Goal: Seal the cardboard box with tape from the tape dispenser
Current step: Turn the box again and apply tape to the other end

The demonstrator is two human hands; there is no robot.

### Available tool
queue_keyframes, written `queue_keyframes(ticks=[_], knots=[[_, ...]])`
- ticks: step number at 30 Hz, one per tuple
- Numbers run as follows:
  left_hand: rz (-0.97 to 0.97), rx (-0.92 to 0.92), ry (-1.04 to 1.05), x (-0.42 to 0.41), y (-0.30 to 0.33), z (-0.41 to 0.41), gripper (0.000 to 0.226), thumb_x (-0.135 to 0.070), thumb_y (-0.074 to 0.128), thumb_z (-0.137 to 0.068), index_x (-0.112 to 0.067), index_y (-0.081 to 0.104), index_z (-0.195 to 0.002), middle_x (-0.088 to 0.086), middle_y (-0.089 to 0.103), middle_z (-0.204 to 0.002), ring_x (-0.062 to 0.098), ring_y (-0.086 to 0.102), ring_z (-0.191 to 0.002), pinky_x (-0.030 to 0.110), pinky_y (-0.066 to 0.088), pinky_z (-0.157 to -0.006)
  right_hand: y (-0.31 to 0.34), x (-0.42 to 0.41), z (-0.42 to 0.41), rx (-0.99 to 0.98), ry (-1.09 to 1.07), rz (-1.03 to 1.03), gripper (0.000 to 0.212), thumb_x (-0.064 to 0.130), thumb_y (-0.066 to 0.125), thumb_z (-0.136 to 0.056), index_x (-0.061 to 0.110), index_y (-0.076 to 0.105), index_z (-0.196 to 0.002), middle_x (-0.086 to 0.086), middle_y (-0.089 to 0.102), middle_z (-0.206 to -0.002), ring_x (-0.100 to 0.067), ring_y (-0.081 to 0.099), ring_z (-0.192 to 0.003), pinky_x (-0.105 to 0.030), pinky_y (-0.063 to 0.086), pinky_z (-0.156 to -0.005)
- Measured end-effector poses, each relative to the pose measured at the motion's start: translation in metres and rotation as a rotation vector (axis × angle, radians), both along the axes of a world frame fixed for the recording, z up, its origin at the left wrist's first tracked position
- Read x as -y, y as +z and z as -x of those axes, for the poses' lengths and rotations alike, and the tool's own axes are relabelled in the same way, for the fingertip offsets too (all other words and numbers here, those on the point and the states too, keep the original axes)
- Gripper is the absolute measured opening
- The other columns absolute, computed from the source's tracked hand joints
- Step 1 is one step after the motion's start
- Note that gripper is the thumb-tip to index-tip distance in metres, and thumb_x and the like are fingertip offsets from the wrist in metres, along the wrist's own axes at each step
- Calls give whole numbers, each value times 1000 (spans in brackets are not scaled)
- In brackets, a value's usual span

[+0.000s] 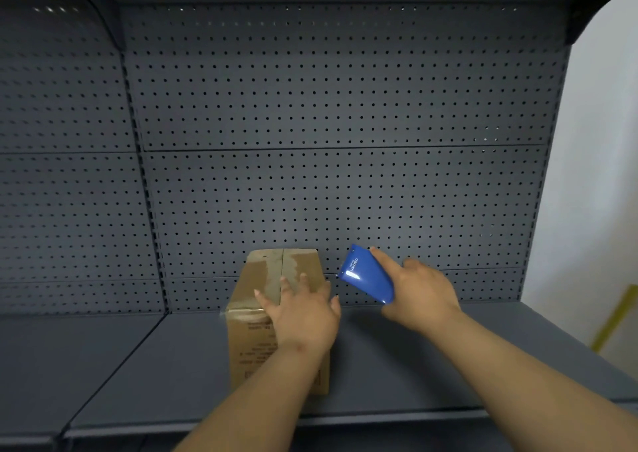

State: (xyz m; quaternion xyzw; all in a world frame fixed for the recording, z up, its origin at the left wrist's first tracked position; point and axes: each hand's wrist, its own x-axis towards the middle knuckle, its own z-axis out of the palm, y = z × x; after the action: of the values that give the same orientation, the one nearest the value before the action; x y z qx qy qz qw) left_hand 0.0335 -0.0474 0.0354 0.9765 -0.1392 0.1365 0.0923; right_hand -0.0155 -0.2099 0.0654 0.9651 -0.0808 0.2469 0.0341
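A brown cardboard box (266, 279) stands upright on the grey shelf (397, 358), its top flaps closed and strips of tape over the centre seam. My left hand (300, 310) lies flat on the box's top near edge, fingers spread. My right hand (419, 294) grips a blue tape dispenser (367, 275), held in the air to the right of the box, level with its top and apart from it. The dispenser's nose points up and to the left. No tape roll shows from this side.
A grey perforated back panel (345, 123) rises right behind the box. A second shelf bay (62, 348) adjoins on the left. At the right the shelving ends at a white wall (600, 175) with a yellow object (618, 317) low down.
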Motion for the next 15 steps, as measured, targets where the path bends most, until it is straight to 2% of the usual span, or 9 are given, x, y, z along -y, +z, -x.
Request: queue_keyframes(ticks=[2,5,15], knots=[[-25,-48,-22,-3,4,-3,45,-45,22,-93,-43,29,-138,-1,16,-156,31,6,-143,73,-6,-100,4,1,0,7,-13,-23,90,33,61,-73,40,5,-143,-2,39,-84,-22,44,-75,-28,37,-63],[-55,-103,-67,-14,9,-6,46,-42,21,-93,-47,24,-139,-4,11,-157,30,4,-144,74,-5,-101,9,6,-1,37,-25,-68,90,33,61,-73,40,6,-143,-2,41,-83,-21,44,-73,-28,38,-61],[-114,-137,-355,-119,11,-20,39,-50,21,-94,-61,24,-131,-19,8,-155,16,0,-144,62,-7,-108,23,12,-6,94,-64,-106,88,30,62,-71,37,11,-143,-4,46,-81,-22,50,-68,-29,42,-55]])
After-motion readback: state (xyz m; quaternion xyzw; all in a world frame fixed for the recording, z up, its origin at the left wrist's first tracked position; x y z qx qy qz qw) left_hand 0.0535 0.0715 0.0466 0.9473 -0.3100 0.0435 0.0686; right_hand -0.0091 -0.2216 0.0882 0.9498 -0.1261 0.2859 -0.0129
